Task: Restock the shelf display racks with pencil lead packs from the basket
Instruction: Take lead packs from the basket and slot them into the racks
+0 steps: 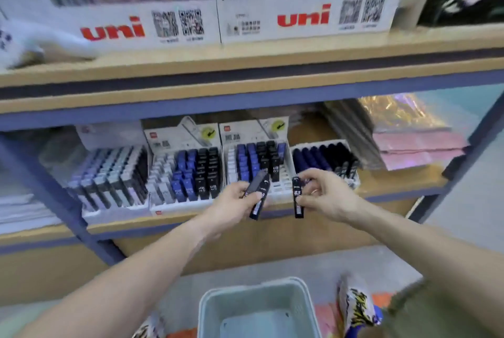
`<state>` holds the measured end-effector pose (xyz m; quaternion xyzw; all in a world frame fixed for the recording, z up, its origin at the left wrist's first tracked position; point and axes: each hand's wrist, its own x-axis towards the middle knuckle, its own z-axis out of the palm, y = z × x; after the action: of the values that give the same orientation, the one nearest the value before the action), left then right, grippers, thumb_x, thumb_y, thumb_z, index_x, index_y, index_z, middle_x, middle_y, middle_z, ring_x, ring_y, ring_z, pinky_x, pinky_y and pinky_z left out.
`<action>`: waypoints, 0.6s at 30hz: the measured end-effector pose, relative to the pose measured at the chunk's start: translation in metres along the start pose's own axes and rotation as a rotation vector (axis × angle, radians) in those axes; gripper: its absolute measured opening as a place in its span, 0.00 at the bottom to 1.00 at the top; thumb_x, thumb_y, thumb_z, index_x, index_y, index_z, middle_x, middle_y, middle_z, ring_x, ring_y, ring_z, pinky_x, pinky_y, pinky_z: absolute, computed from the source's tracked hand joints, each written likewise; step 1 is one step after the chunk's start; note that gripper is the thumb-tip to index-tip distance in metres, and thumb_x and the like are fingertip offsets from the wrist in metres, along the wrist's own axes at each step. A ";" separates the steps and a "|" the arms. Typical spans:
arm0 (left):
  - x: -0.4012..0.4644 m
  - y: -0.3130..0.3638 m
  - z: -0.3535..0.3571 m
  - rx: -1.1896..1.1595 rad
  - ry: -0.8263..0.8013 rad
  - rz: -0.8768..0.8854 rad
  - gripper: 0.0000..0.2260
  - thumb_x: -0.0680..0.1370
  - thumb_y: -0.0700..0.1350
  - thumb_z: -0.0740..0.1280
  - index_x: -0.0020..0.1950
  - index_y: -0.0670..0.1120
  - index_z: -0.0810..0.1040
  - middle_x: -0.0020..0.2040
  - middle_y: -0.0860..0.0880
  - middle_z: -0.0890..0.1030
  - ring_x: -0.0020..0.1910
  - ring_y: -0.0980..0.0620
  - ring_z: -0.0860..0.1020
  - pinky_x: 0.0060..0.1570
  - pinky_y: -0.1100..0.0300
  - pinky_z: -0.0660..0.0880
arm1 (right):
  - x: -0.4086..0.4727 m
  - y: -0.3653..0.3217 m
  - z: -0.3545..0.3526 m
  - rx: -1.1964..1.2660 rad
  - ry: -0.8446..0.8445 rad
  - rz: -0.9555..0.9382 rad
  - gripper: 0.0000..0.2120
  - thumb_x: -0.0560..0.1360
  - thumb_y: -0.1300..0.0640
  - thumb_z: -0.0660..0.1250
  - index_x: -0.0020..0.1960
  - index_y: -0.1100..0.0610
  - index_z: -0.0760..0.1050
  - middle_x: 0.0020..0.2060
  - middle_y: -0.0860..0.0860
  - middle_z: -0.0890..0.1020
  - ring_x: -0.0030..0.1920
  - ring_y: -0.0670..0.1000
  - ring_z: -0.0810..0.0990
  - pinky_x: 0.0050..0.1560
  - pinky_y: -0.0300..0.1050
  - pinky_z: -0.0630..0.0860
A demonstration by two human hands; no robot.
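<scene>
Across the middle of the frame runs the lower shelf (395, 190), and on it you have a row of display racks (188, 171) filled with lead packs standing nearly upright, tops leaning back toward the shelf's rear. Low in the frame, at bottom center, the grey basket (256, 307) sits on the floor, directly below your arms.

Your left hand (234, 204) grips a small bunch of black pencil lead packs (259, 195), fingers curled round them; their long axis runs steeply, upper ends tilted right toward the racks. Your right hand (324, 193) pinches a single black pack (297, 197), held nearly vertical, just right of the bunch and apart from it. Both hands hover at the shelf's front edge, just before the third rack (283, 174), where pale open slots show at its front.
</scene>
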<state>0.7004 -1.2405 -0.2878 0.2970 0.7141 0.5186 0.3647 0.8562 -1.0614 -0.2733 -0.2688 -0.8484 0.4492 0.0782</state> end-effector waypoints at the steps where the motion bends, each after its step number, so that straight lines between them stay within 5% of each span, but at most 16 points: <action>1: 0.002 0.010 -0.004 0.022 0.016 0.023 0.07 0.85 0.42 0.63 0.57 0.39 0.77 0.34 0.54 0.83 0.24 0.61 0.70 0.28 0.69 0.66 | 0.001 -0.004 -0.016 -0.054 0.027 -0.033 0.20 0.74 0.60 0.75 0.62 0.50 0.74 0.39 0.51 0.83 0.37 0.47 0.84 0.47 0.50 0.83; 6: 0.027 0.020 -0.001 0.047 0.010 0.117 0.07 0.84 0.52 0.66 0.53 0.50 0.79 0.31 0.52 0.74 0.30 0.53 0.63 0.36 0.57 0.62 | 0.006 0.003 -0.058 -0.114 0.120 -0.075 0.20 0.74 0.60 0.75 0.60 0.44 0.72 0.38 0.53 0.84 0.37 0.49 0.82 0.48 0.55 0.82; 11: 0.049 -0.001 0.037 -0.116 0.008 0.067 0.15 0.80 0.56 0.70 0.61 0.48 0.81 0.49 0.44 0.81 0.37 0.56 0.60 0.39 0.51 0.70 | 0.019 0.013 -0.048 -0.030 0.054 -0.077 0.19 0.75 0.57 0.75 0.59 0.42 0.72 0.40 0.51 0.85 0.42 0.53 0.84 0.49 0.51 0.82; 15: 0.065 -0.001 0.053 -0.188 -0.002 0.060 0.12 0.82 0.52 0.69 0.58 0.45 0.80 0.39 0.44 0.76 0.29 0.54 0.66 0.36 0.59 0.67 | 0.023 0.015 -0.056 -0.062 0.081 -0.128 0.18 0.75 0.58 0.74 0.59 0.42 0.74 0.42 0.49 0.83 0.38 0.48 0.81 0.43 0.43 0.80; 18: 0.075 -0.004 0.055 -0.232 0.031 0.030 0.13 0.82 0.52 0.69 0.61 0.46 0.79 0.35 0.46 0.72 0.29 0.54 0.67 0.38 0.61 0.70 | 0.027 0.028 -0.082 -0.137 0.199 -0.159 0.17 0.75 0.60 0.74 0.58 0.43 0.75 0.42 0.49 0.80 0.38 0.52 0.79 0.42 0.48 0.81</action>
<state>0.7038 -1.1521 -0.3182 0.2553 0.6502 0.6078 0.3777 0.8751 -0.9750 -0.2509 -0.2487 -0.8837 0.3538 0.1787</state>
